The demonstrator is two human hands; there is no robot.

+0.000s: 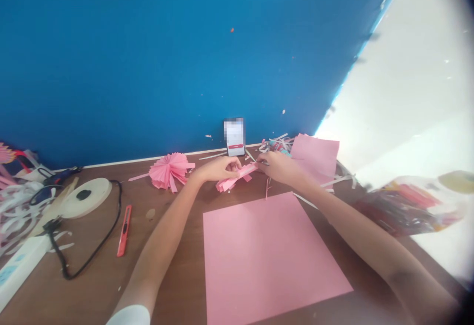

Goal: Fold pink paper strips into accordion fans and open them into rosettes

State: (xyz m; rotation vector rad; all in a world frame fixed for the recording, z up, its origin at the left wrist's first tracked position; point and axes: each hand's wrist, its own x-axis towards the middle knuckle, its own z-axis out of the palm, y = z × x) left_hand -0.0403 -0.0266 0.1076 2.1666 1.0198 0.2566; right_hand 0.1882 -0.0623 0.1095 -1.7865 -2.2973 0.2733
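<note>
Both my hands meet at the far side of the brown table [177, 265]. My left hand [219, 168] is closed on a folded pink paper strip bundle [234, 179] whose loose ends hang toward the table. My right hand [277, 166] pinches the bundle's right end, and something thin and dark shows at its fingertips; I cannot make out what it is. A large flat pink paper sheet [266, 256] lies just in front of my hands. A finished pink paper fan flower [168, 169] rests to the left of my left hand.
A red utility knife [124, 223], a white tape roll [87, 196] and a black cable [92, 251] lie at the left. Another pink sheet [316, 154] and paper scraps [276, 143] sit at the back right. A phone [234, 137] leans on the blue wall. A plastic bag [403, 201] sits right.
</note>
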